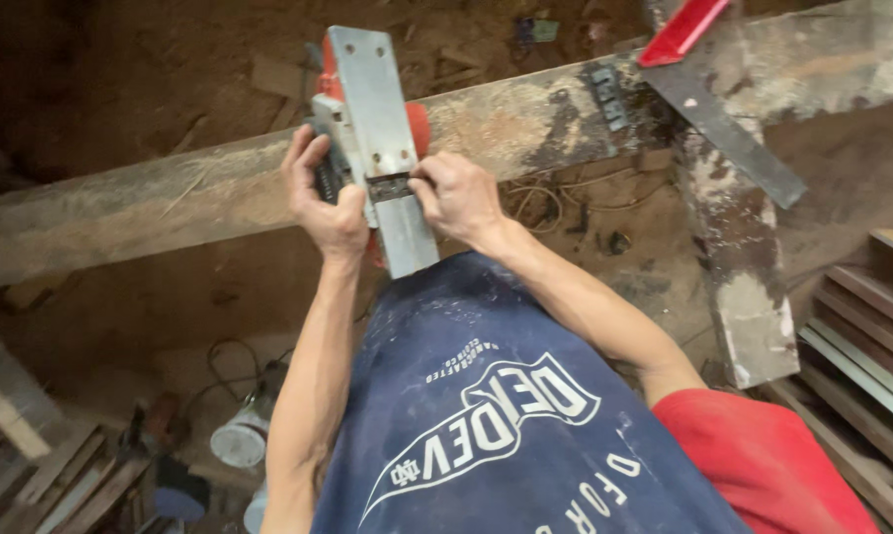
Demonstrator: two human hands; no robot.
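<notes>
Here the left hand (pixel 326 203) wraps around the dark side of an electric planer (pixel 375 148), fingers curled over its ribbed grip and thumb pressed against the body. The right hand (pixel 458 198) pinches the opposite side, fingertips (pixel 423 188) set at the gap where the two metal sole plates meet. Both hands are closed on the tool, which is turned upside down so that its grey sole faces up toward the camera; the red casing shows along the edges beneath it. The planer is held up in front of the person's chest, above and partly in front of a long, rough wooden beam (pixel 170 198) that runs across the view from lower left to upper right.

Farther right on that beam lies a metal square with a red handle (pixel 708 89), its dark blade slanting down across a paint-stained upright plank (pixel 748 287). Loose cord (pixel 545 203) lies tangled on the ground just behind the right hand. The person wears a dark blue printed apron (pixel 486 415) over a red sleeve (pixel 763 465).

Stacked boards (pixel 861 336) sit at the right edge, and more slats (pixel 51 475) lie at the lower left. Near those slats a cylindrical grey power tool (pixel 244 430) rests on the dirt floor (pixel 150 59), a dark cable curving from it. Wood scraps are scattered over the brown ground beyond the beam.
</notes>
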